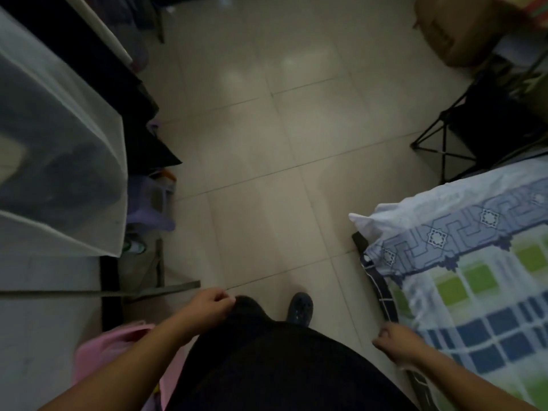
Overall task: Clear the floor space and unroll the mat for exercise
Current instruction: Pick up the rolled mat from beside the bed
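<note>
A beige tiled floor [267, 149] stretches ahead between furniture on both sides. No rolled mat shows in this view. My left hand [209, 304] hangs low at the left of my dark trousers, fingers curled loosely with nothing in them. My right hand [396, 341] hangs beside the bed's edge, fingers also curled and holding nothing. One dark shoe [300, 308] is planted on the tiles between my hands.
A bed with a blue, green and white patterned sheet [474, 277] fills the right. A black folding frame [462, 137] and a cardboard box [453, 28] stand at the far right. At the left are a sheer white cover [59, 143], a purple stool [151, 203] and pink cloth [112, 348].
</note>
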Demonstrator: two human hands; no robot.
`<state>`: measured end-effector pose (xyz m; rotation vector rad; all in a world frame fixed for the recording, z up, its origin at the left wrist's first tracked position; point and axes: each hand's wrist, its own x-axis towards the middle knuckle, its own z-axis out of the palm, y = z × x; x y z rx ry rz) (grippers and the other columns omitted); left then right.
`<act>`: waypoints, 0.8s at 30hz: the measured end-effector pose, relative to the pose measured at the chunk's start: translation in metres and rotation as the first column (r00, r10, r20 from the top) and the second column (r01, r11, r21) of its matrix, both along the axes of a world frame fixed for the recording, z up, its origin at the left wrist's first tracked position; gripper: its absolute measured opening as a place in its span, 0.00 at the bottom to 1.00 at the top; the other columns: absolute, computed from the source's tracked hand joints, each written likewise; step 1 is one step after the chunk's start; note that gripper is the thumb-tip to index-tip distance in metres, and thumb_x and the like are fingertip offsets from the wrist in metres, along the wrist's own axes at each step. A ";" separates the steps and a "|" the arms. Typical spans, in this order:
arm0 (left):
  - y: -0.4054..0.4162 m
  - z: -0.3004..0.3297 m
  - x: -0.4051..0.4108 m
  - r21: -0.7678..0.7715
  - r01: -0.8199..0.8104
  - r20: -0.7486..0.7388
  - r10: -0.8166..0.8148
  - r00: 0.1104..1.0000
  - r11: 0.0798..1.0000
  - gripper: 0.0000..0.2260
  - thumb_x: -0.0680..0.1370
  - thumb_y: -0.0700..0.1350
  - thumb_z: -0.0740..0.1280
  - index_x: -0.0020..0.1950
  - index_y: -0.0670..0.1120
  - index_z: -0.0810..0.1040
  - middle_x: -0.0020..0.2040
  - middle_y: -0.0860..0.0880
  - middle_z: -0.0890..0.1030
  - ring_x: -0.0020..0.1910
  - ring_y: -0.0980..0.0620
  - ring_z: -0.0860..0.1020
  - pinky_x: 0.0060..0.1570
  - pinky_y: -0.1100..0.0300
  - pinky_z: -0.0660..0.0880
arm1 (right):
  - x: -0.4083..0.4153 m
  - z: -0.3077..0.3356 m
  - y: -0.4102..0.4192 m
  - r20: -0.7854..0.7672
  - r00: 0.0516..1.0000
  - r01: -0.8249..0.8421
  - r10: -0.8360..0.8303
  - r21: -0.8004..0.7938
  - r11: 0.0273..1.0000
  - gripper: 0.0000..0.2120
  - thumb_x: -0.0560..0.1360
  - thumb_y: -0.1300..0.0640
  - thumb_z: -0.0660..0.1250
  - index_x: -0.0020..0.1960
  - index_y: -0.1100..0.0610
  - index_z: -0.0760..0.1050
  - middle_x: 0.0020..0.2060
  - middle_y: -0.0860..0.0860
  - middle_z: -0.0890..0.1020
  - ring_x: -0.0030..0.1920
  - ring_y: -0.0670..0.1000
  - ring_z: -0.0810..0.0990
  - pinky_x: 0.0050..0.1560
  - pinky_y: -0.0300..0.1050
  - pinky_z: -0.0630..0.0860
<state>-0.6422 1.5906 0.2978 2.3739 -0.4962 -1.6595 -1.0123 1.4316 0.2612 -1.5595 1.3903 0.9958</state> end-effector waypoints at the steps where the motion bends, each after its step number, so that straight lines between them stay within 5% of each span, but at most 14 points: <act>1: -0.005 -0.005 0.006 0.030 0.000 0.000 0.000 1.000 1.000 0.08 0.77 0.49 0.66 0.44 0.45 0.80 0.40 0.45 0.82 0.37 0.50 0.79 0.38 0.58 0.75 | 0.012 -0.001 -0.017 0.034 0.999 0.030 -0.030 -0.020 0.999 0.11 0.75 0.53 0.64 0.37 0.56 0.68 0.34 0.55 0.74 0.36 0.52 0.72 0.32 0.42 0.66; 7: -0.032 -0.034 0.071 0.193 -0.018 -0.029 0.024 0.999 0.981 0.07 0.77 0.48 0.65 0.44 0.46 0.78 0.41 0.45 0.81 0.37 0.49 0.79 0.34 0.58 0.74 | 0.096 -0.006 -0.118 0.253 0.859 0.475 -0.445 -0.070 0.877 0.10 0.76 0.60 0.65 0.56 0.59 0.71 0.37 0.59 0.79 0.34 0.55 0.78 0.32 0.46 0.75; 11: -0.078 -0.047 0.131 0.233 -0.062 -0.030 0.071 0.997 0.971 0.09 0.80 0.42 0.63 0.40 0.42 0.75 0.37 0.44 0.77 0.29 0.49 0.74 0.31 0.62 0.68 | 0.148 -0.002 -0.184 0.274 0.878 0.431 -0.392 -0.101 0.896 0.08 0.76 0.58 0.65 0.46 0.64 0.73 0.34 0.60 0.79 0.34 0.55 0.78 0.36 0.49 0.76; 14: -0.123 -0.043 0.183 0.257 -0.076 0.008 0.076 0.997 0.963 0.12 0.80 0.41 0.63 0.36 0.43 0.73 0.29 0.46 0.74 0.23 0.51 0.69 0.27 0.65 0.66 | 0.171 0.000 -0.217 0.237 0.859 0.482 -0.453 -0.081 0.872 0.12 0.76 0.59 0.65 0.49 0.71 0.74 0.33 0.59 0.77 0.32 0.53 0.77 0.33 0.47 0.75; 16: -0.167 -0.039 0.219 0.229 -0.047 0.035 0.040 0.999 0.972 0.11 0.79 0.39 0.63 0.37 0.43 0.72 0.32 0.42 0.76 0.26 0.49 0.71 0.22 0.66 0.67 | 0.177 -0.002 -0.231 0.178 0.862 0.492 -0.474 -0.073 0.867 0.12 0.77 0.59 0.65 0.50 0.70 0.75 0.33 0.59 0.77 0.30 0.52 0.76 0.30 0.45 0.74; 20: -0.281 -0.038 0.284 0.125 -0.008 0.111 -0.006 0.994 0.992 0.11 0.80 0.41 0.63 0.38 0.40 0.73 0.35 0.42 0.75 0.30 0.47 0.72 0.29 0.62 0.66 | 0.184 -0.005 -0.264 0.083 0.874 0.484 -0.479 -0.048 0.874 0.08 0.77 0.53 0.67 0.46 0.58 0.78 0.37 0.55 0.82 0.36 0.52 0.81 0.34 0.44 0.77; 24: -0.400 -0.034 0.311 -0.039 -0.081 0.111 0.085 0.990 0.996 0.10 0.79 0.42 0.63 0.38 0.43 0.75 0.38 0.44 0.78 0.33 0.49 0.75 0.33 0.61 0.71 | 0.202 -0.007 -0.320 0.063 0.854 0.519 -0.516 -0.048 0.853 0.08 0.75 0.54 0.68 0.42 0.59 0.79 0.31 0.54 0.81 0.31 0.51 0.79 0.34 0.45 0.78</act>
